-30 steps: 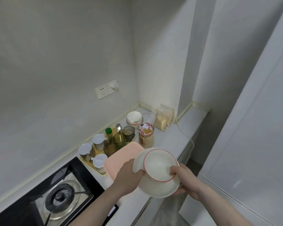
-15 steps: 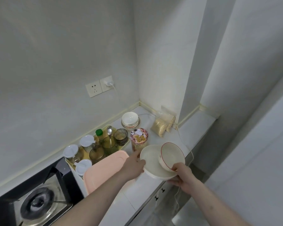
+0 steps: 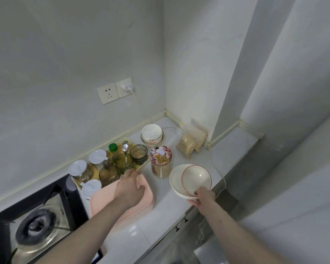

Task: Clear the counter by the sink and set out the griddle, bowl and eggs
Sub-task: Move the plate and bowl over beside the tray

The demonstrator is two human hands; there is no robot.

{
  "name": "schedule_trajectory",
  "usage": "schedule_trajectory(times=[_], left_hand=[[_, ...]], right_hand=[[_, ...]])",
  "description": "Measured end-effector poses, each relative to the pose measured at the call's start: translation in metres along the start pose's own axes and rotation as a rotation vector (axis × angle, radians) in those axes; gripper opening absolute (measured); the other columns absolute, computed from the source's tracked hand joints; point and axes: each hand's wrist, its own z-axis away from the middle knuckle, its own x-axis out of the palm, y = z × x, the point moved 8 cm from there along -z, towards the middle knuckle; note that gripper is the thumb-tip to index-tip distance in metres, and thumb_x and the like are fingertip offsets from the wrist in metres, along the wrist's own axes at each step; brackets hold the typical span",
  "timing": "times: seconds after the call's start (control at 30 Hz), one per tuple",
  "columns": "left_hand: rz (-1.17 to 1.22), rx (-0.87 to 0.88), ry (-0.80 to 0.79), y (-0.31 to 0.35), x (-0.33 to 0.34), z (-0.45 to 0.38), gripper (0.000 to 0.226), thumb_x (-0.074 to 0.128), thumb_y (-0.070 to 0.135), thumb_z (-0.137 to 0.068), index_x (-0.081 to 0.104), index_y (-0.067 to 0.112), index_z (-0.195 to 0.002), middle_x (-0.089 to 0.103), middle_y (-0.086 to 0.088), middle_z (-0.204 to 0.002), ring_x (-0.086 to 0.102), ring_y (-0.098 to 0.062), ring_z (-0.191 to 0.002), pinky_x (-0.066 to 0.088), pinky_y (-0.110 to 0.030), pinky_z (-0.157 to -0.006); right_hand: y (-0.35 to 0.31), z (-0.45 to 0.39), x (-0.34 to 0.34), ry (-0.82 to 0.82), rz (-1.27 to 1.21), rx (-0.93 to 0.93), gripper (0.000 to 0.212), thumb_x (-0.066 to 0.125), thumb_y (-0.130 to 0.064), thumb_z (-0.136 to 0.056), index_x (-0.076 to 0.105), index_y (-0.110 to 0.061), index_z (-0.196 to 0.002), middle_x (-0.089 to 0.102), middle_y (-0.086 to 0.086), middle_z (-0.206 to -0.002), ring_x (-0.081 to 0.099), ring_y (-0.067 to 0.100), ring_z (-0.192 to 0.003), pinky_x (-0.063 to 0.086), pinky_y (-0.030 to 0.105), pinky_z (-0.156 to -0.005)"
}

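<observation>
Head view: red-rimmed bowl (image 3: 196,179) sits nested inside a bigger white bowl (image 3: 176,180), both held at the counter's front edge, right of the pink tray. Right hand (image 3: 203,197) pinches the near rims of the pair, thumb on top, other fingers underneath and mostly hidden. Can't tell if the stack touches the counter (image 3: 160,216) or hangs just above it. Left hand (image 3: 130,189) is over the pink tray (image 3: 103,202), fingers loosely curled, holding nothing; whether it touches the tray is unclear. Just behind the bowls, a cartoon-lidded jar (image 3: 161,162). Further back, a small white bowl on a dish (image 3: 151,133) and bags of grain (image 3: 191,141) in the corner. A yellow bin (image 3: 139,167) with glasses and lidded jars sits beside the gas burner (image 3: 36,229). Griddle and eggs not in view.

Step looks like setting out the bowl, or shifting dishes while clearing. Next move likely needs a flat open spot near the jar, lowering the stack level so the inner bowl doesn't slide, and avoiding the white cable (image 3: 220,175) close by on the right.
</observation>
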Motion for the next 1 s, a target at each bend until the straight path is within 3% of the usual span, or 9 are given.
schedule_trajectory(times=[0.1, 0.2, 0.3, 0.47, 0.7, 0.8, 0.93, 1.0], left_hand=[[-0.128, -0.089, -0.075, -0.033, 0.004, 0.003, 0.085, 0.064, 0.054, -0.088, 0.028, 0.025, -0.159, 0.018, -0.006, -0.168, 0.018, -0.033, -0.153, 0.026, -0.049, -0.123], [-0.195, -0.070, -0.159, -0.042, 0.016, 0.010, 0.105, 0.060, 0.070, -0.086, 0.006, 0.026, -0.164, -0.006, -0.004, -0.172, -0.005, -0.030, -0.158, 0.012, -0.057, -0.126], [-0.216, -0.080, -0.204, -0.045, 0.022, 0.008, 0.112, 0.059, 0.073, -0.085, -0.005, 0.025, -0.164, -0.022, -0.002, -0.170, -0.019, -0.028, -0.157, 0.007, -0.061, -0.125], [-0.213, -0.096, -0.218, -0.048, 0.025, 0.004, 0.113, 0.061, 0.071, -0.085, -0.006, 0.025, -0.164, -0.024, -0.001, -0.169, -0.020, -0.029, -0.156, 0.009, -0.064, -0.124], [-0.203, -0.101, -0.223, -0.051, 0.028, 0.003, 0.113, 0.060, 0.072, -0.086, -0.008, 0.026, -0.164, -0.028, -0.001, -0.168, -0.023, -0.028, -0.156, 0.006, -0.063, -0.124], [-0.196, -0.103, -0.228, -0.052, 0.029, 0.001, 0.113, 0.060, 0.072, -0.086, -0.008, 0.027, -0.164, -0.028, -0.001, -0.168, -0.023, -0.028, -0.156, 0.005, -0.062, -0.124], [-0.195, -0.111, -0.228, -0.053, 0.030, 0.000, 0.113, 0.061, 0.071, -0.086, -0.009, 0.027, -0.164, -0.028, 0.000, -0.167, -0.023, -0.027, -0.156, 0.005, -0.062, -0.125], [-0.198, -0.110, -0.230, -0.052, 0.029, 0.001, 0.113, 0.061, 0.071, -0.086, -0.009, 0.028, -0.164, -0.028, 0.001, -0.167, -0.023, -0.027, -0.156, 0.004, -0.061, -0.125]], right_hand=[[-0.003, -0.013, 0.004, 0.056, -0.002, -0.008, 0.049, 0.049, 0.007, -0.086, 0.050, -0.001, -0.135, 0.055, 0.023, -0.129, 0.060, 0.046, -0.109, 0.062, 0.043, -0.053], [-0.009, -0.024, 0.005, 0.084, 0.014, -0.027, 0.051, 0.048, 0.005, -0.090, 0.046, -0.002, -0.140, 0.053, 0.025, -0.134, 0.057, 0.045, -0.116, 0.062, 0.047, -0.069], [-0.016, -0.033, 0.008, 0.102, 0.052, -0.032, 0.053, 0.050, 0.005, -0.089, 0.046, -0.003, -0.141, 0.052, 0.024, -0.135, 0.056, 0.044, -0.117, 0.061, 0.044, -0.062], [-0.025, -0.053, 0.016, 0.106, 0.132, -0.033, 0.055, 0.052, 0.003, -0.086, 0.048, -0.002, -0.141, 0.054, 0.023, -0.135, 0.058, 0.043, -0.114, 0.057, 0.036, -0.045], [-0.041, -0.066, 0.021, 0.179, 0.273, -0.039, 0.053, 0.064, -0.010, -0.085, 0.053, 0.000, -0.136, 0.065, 0.022, -0.117, 0.066, 0.040, -0.096, 0.062, 0.047, -0.080], [-0.043, -0.073, 0.019, 0.198, 0.274, -0.048, 0.055, 0.066, -0.011, -0.083, 0.052, 0.001, -0.136, 0.062, 0.019, -0.107, 0.062, 0.037, -0.089, 0.061, 0.050, -0.085], [-0.043, -0.077, 0.019, 0.216, 0.266, -0.040, 0.058, 0.067, -0.007, -0.081, 0.050, 0.002, -0.136, 0.061, 0.024, -0.121, 0.056, 0.037, -0.085, 0.060, 0.053, -0.085], [-0.046, -0.077, 0.018, 0.234, 0.312, -0.060, 0.053, 0.066, -0.007, -0.082, 0.052, 0.002, -0.133, 0.061, 0.024, -0.120, 0.057, 0.033, -0.075, 0.061, 0.049, -0.082]])
